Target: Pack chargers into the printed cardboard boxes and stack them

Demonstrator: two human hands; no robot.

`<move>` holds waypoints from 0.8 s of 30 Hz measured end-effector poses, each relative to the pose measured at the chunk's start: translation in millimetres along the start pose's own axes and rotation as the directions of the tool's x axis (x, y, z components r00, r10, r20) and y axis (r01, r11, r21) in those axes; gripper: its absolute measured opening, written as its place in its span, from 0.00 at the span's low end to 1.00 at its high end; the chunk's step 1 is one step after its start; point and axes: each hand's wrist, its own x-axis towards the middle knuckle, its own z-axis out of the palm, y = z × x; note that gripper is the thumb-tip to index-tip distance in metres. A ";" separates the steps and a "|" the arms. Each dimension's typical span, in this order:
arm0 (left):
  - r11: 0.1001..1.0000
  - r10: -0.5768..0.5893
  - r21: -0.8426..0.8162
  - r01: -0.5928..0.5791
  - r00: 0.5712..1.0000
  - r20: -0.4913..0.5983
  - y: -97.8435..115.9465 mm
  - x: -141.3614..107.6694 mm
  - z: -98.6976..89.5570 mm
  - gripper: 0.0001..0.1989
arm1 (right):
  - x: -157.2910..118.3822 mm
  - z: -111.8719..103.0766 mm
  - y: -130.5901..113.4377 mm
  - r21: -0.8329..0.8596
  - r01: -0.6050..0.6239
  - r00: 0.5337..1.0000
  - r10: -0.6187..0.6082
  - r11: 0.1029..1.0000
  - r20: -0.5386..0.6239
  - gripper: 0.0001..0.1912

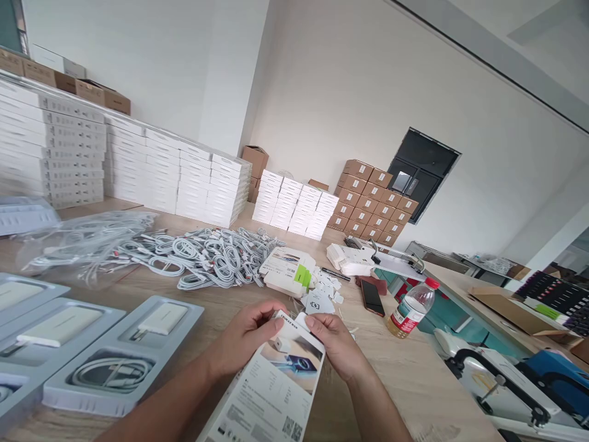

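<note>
Left hand (252, 336), right hand (338, 344) pinch far end of printed box (278, 393); grey trays (87, 403) left, bottle (411, 310) right on counter (391, 374).

On the white box (276, 387), I make out what looks like "CEUKAZ"; its smaller print is too blurred.

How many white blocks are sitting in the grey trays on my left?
3: one white block in the right-hand tray, one in the middle tray, one in the tray at the left edge. More may lie out of frame.
</note>
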 end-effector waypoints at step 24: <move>0.763 -0.439 -0.638 0.106 0.810 -0.390 14.2 12.1 -6.2 0.09 | 29.2 -55.8 35.0 -0.670 0.229 0.898 -0.420 0.706 -0.135 0.14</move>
